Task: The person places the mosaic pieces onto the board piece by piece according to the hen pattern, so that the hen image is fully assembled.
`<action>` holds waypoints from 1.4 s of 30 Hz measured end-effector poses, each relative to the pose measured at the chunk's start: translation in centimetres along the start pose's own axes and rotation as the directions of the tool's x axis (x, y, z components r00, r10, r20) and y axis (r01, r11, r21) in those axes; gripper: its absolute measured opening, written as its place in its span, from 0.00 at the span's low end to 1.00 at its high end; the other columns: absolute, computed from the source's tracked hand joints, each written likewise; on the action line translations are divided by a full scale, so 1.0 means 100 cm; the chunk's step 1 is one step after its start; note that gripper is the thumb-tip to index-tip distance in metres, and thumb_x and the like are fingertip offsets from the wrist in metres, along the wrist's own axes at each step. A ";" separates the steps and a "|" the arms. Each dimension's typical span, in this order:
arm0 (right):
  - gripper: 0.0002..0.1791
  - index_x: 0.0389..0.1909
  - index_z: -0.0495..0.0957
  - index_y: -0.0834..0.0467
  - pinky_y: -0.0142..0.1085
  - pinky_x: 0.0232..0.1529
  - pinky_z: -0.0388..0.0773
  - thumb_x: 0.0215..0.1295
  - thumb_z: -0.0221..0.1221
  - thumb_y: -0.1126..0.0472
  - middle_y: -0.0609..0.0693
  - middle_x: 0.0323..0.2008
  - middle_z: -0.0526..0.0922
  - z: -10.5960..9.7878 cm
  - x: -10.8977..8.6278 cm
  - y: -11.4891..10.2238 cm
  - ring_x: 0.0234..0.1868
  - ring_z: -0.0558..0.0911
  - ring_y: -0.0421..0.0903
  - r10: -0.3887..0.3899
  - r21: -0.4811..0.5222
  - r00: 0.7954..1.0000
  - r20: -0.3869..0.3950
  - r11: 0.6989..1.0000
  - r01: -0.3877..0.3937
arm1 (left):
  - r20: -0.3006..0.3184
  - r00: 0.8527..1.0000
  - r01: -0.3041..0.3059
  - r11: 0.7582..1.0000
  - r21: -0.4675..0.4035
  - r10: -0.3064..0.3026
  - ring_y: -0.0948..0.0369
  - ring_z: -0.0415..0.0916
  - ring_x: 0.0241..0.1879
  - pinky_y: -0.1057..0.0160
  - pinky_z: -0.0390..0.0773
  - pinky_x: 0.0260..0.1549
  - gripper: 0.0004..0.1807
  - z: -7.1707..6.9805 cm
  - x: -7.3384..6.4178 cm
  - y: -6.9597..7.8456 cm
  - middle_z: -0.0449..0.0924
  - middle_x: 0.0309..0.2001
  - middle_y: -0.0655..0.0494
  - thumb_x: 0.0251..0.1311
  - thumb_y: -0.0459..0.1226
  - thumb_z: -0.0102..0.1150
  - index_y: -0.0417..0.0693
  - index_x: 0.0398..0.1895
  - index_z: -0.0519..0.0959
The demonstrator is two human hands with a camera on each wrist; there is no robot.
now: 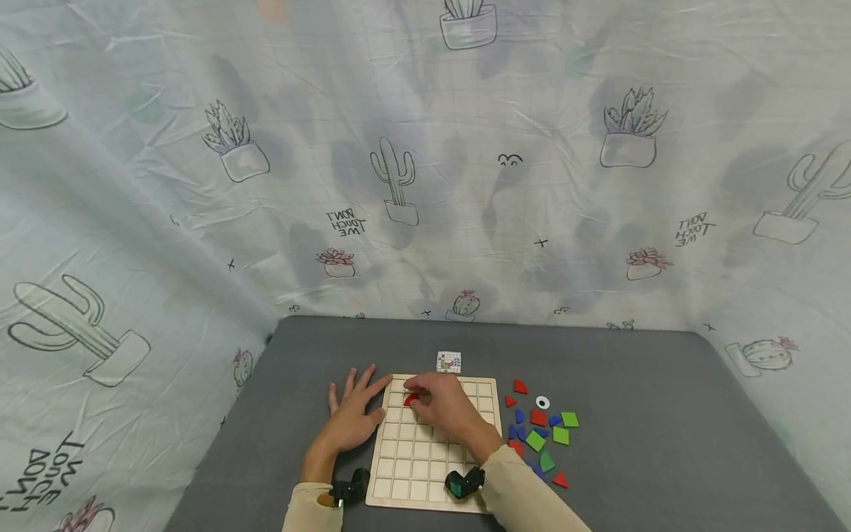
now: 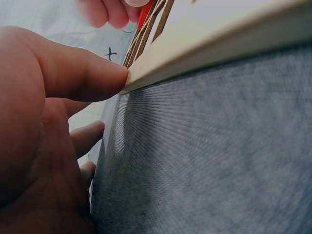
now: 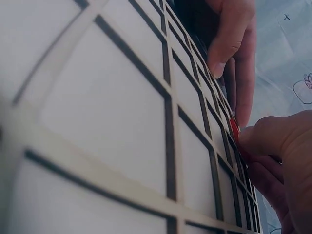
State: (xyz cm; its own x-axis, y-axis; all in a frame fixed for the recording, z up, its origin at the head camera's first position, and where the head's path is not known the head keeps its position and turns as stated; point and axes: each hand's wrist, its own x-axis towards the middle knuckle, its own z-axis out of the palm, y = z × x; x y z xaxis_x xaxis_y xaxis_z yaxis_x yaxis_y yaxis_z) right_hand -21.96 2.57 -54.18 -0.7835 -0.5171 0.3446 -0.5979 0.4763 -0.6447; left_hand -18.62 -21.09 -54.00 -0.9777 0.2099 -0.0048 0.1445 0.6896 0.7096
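A pale wooden grid board lies on the grey table. In the head view my right hand is over the board's upper left part, pinching a red piece with a curved edge at one of the cells. The right wrist view shows the thumb against that red piece, low on the grid. My left hand rests at the board's left edge with its fingers spread. Its thumb touches the board's side in the left wrist view.
Right of the board lie loose flat pieces: red ones such as a quarter-round, green squares, blue half-rounds and a white disc with a dark centre. A small printed card lies behind the board. Patterned curtains surround the table.
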 end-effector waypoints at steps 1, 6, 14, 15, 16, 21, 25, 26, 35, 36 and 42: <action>0.17 0.59 0.89 0.61 0.38 0.53 0.91 0.70 0.71 0.69 0.54 0.54 0.92 0.000 0.000 0.000 0.52 0.92 0.47 0.000 0.004 1.000 0.002 1.000 0.000 | 0.004 1.000 0.007 1.000 0.004 -0.007 0.32 0.31 0.88 0.24 0.17 0.77 0.35 0.000 0.000 0.000 0.51 0.89 0.39 0.74 0.32 0.62 0.52 0.83 0.71; 0.17 0.59 0.89 0.61 0.37 0.52 0.91 0.70 0.70 0.69 0.54 0.54 0.92 0.001 0.000 0.001 0.52 0.92 0.48 0.000 0.016 1.000 0.007 1.000 0.000 | -0.003 1.000 0.005 1.000 0.011 -0.005 0.31 0.32 0.88 0.23 0.18 0.77 0.35 0.001 0.000 0.000 0.52 0.88 0.38 0.73 0.31 0.63 0.53 0.82 0.73; 0.17 0.58 0.89 0.60 0.36 0.52 0.90 0.70 0.71 0.68 0.52 0.54 0.93 0.002 0.001 0.000 0.51 0.92 0.46 -0.010 -0.037 1.000 0.009 0.999 0.010 | -0.004 1.000 -0.002 1.000 0.007 0.003 0.31 0.32 0.88 0.23 0.19 0.77 0.34 0.001 -0.001 0.001 0.53 0.88 0.38 0.73 0.31 0.63 0.53 0.82 0.73; 0.17 0.58 0.90 0.60 0.36 0.52 0.90 0.70 0.72 0.68 0.52 0.54 0.93 0.002 0.001 0.000 0.51 0.92 0.46 -0.014 -0.040 1.000 0.004 0.999 0.014 | -0.003 1.000 -0.004 1.000 0.006 0.004 0.31 0.32 0.88 0.22 0.19 0.77 0.34 0.000 -0.001 0.001 0.53 0.88 0.38 0.73 0.31 0.63 0.53 0.82 0.73; 0.17 0.58 0.90 0.60 0.36 0.52 0.90 0.69 0.72 0.68 0.52 0.53 0.93 0.002 0.001 0.000 0.51 0.92 0.46 -0.019 -0.048 1.000 -0.001 0.999 0.019 | -0.003 1.000 -0.005 1.000 0.005 0.005 0.31 0.32 0.88 0.22 0.19 0.77 0.34 0.000 -0.001 0.001 0.53 0.88 0.38 0.73 0.31 0.63 0.53 0.82 0.73; 0.19 0.60 0.89 0.59 0.38 0.52 0.91 0.68 0.74 0.67 0.51 0.54 0.93 0.001 -0.001 0.000 0.52 0.92 0.46 -0.035 -0.086 0.999 -0.020 0.996 0.033 | -0.005 1.000 0.000 1.000 0.000 0.000 0.31 0.32 0.88 0.22 0.19 0.77 0.34 -0.001 -0.001 0.002 0.53 0.88 0.38 0.73 0.31 0.63 0.53 0.82 0.74; 0.20 0.62 0.89 0.59 0.42 0.54 0.91 0.69 0.73 0.66 0.51 0.56 0.93 -0.007 -0.007 -0.003 0.54 0.92 0.47 -0.030 -0.090 0.999 -0.026 0.996 0.027 | -0.006 1.000 0.005 1.000 0.000 -0.005 0.31 0.32 0.88 0.23 0.19 0.77 0.34 -0.001 -0.001 0.003 0.53 0.88 0.38 0.73 0.31 0.63 0.54 0.82 0.74; 0.21 0.62 0.88 0.59 0.43 0.54 0.91 0.69 0.72 0.66 0.51 0.56 0.93 -0.010 -0.009 -0.004 0.55 0.92 0.48 -0.024 -0.079 0.999 -0.027 0.997 0.022 | -0.005 1.000 0.005 1.000 0.000 -0.005 0.31 0.32 0.88 0.23 0.18 0.77 0.34 -0.001 -0.001 0.003 0.53 0.88 0.38 0.73 0.31 0.63 0.54 0.82 0.74; 0.21 0.62 0.88 0.61 0.52 0.54 0.91 0.69 0.71 0.68 0.54 0.58 0.92 -0.053 -0.041 0.009 0.52 0.93 0.54 0.015 0.002 0.997 -0.081 1.000 -0.015 | 0.013 1.000 0.002 1.000 0.000 -0.002 0.33 0.30 0.89 0.25 0.16 0.77 0.35 0.000 0.000 0.001 0.50 0.89 0.39 0.75 0.32 0.61 0.53 0.84 0.70; 0.21 0.63 0.88 0.61 0.52 0.54 0.91 0.69 0.72 0.68 0.55 0.58 0.92 -0.059 -0.045 0.013 0.52 0.93 0.55 0.023 -0.003 0.996 -0.087 1.000 -0.024 | 0.014 1.000 0.000 1.000 -0.002 0.000 0.32 0.30 0.88 0.24 0.16 0.77 0.35 0.000 0.000 0.001 0.50 0.89 0.39 0.75 0.31 0.61 0.53 0.84 0.71; 0.23 0.63 0.87 0.62 0.48 0.50 0.93 0.67 0.74 0.68 0.57 0.56 0.92 -0.095 -0.077 0.036 0.51 0.93 0.56 0.093 -0.025 0.986 -0.135 0.995 -0.097 | 0.013 1.000 0.009 1.000 0.003 -0.009 0.33 0.30 0.89 0.25 0.16 0.77 0.35 0.001 0.000 0.000 0.50 0.89 0.39 0.75 0.32 0.61 0.53 0.84 0.70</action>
State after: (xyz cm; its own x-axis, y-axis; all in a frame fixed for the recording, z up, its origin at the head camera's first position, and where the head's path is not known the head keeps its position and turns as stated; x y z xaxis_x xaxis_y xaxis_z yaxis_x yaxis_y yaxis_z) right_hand -19.63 15.01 -52.67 -0.8514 -0.3697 0.3721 -0.5229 0.5419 -0.6580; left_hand -18.58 -21.01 -54.03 -0.9770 0.2125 -0.0199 0.1364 0.6936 0.7073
